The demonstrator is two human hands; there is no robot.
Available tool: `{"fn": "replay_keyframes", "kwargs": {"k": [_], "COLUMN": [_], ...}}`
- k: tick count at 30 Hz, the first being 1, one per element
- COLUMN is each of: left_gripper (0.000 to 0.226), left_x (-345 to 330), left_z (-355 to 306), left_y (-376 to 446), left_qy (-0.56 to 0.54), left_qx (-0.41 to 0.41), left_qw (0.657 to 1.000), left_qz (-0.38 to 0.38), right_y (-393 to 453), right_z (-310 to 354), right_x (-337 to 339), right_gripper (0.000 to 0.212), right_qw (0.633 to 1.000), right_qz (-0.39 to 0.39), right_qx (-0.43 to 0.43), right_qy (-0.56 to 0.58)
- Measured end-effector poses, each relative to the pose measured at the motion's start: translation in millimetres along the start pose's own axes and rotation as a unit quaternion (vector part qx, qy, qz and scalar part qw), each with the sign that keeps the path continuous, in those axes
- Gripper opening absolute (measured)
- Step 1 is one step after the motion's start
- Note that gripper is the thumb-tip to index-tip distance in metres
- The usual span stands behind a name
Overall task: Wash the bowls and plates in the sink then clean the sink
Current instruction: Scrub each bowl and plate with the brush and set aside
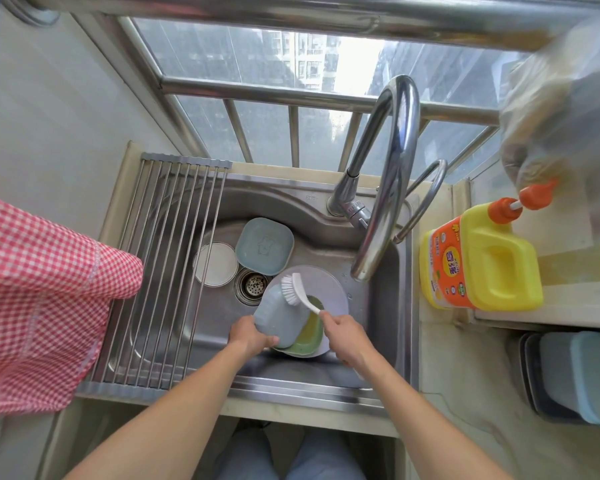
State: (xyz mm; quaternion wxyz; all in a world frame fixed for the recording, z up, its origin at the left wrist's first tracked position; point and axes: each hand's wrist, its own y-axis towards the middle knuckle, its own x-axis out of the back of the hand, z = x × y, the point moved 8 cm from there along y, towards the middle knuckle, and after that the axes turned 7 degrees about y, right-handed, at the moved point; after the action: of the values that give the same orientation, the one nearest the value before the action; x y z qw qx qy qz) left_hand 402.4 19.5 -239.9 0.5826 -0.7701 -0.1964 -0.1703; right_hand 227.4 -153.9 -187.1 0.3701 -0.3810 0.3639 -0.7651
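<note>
Sink point(174, 299) of steel holds all the dishes, none yet racked: washing looks early. A round grey plate point(329, 282) lies under a green bowl point(309, 339); the left hand point(248, 336) grips a blue-grey bowl point(278, 317) while the right hand point(345, 336) clasps a white brush point(297, 289) upon it. Detergent bottle point(478, 261) label unreadable.

The sink point(160, 306) floor lies bare at its near left, under the rack point(174, 258) that roofs that side. The tap point(388, 188) arches over the right half, above the stacked dishes point(329, 292). Two plates point(243, 254) crowd the drain point(255, 285). A detergent bottle point(478, 265) blocks the right worktop point(465, 393).
</note>
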Motion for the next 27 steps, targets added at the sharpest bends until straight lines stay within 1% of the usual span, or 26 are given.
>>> {"fn": "replay_keyframes", "kwargs": {"k": [4, 8, 10, 12, 14, 16, 17, 19, 21, 23, 25, 27], "left_gripper": [0.048, 0.050, 0.049, 0.048, 0.049, 0.050, 0.050, 0.052, 0.048, 0.041, 0.032, 0.029], "left_x": [1.4, 1.2, 2.4, 3.6, 3.1, 1.2, -1.5, -12.2, -20.4, -24.4, -22.9, -16.7], "left_z": [-1.8, -1.4, -1.5, -2.2, -0.4, 2.9, 4.8, 10.3, 9.7, 4.5, -0.6, -3.8], "left_y": [-1.0, -1.1, -1.8, -2.4, -2.4, -2.3, -1.9, -1.1, -8.2, -17.1, -22.4, -26.6], "left_qy": [0.030, 0.045, 0.053, 0.055, 0.046, 0.033, 0.010, -0.118, -0.255, -0.343, -0.397, -0.431], "left_qx": [-0.018, -0.021, -0.025, -0.028, -0.022, -0.016, -0.015, -0.004, 0.016, 0.027, 0.026, 0.028], "left_qw": [0.999, 0.999, 0.998, 0.998, 0.999, 0.999, 1.000, 0.991, 0.961, 0.928, 0.905, 0.891], "left_qz": [-0.011, -0.012, -0.017, -0.021, -0.017, -0.006, 0.007, 0.056, 0.107, 0.143, 0.152, 0.137], "right_y": [7.3, 5.1, 8.6, 10.8, 8.7, 1.7, 0.4, 4.8, 2.8, -5.6, -17.3, -19.4], "right_z": [-7.7, 3.6, 2.7, -1.5, 3.4, 7.1, 5.0, -8.2, -12.0, -5.0, 1.0, -0.1], "right_x": [8.0, 7.3, 8.2, 11.2, 8.0, 3.3, 2.5, 4.8, 6.3, -3.0, -13.2, -9.1], "right_gripper": [0.042, 0.048, 0.047, 0.050, 0.048, 0.051, 0.051, 0.050, 0.052, 0.050, 0.051, 0.050], "right_qw": [0.998, 1.000, 0.998, 0.995, 0.995, 0.993, 0.992, 0.992, 0.989, 0.989, 0.987, 0.989], "right_qz": [-0.025, -0.010, -0.017, -0.032, -0.026, -0.013, -0.010, -0.021, -0.033, -0.004, 0.027, -0.002], "right_qx": [-0.032, 0.007, 0.004, -0.008, 0.031, 0.067, 0.069, 0.032, 0.020, 0.051, 0.079, 0.073], "right_qy": [-0.052, -0.029, -0.066, -0.094, -0.096, -0.099, -0.104, -0.120, -0.140, -0.140, -0.138, -0.128]}}
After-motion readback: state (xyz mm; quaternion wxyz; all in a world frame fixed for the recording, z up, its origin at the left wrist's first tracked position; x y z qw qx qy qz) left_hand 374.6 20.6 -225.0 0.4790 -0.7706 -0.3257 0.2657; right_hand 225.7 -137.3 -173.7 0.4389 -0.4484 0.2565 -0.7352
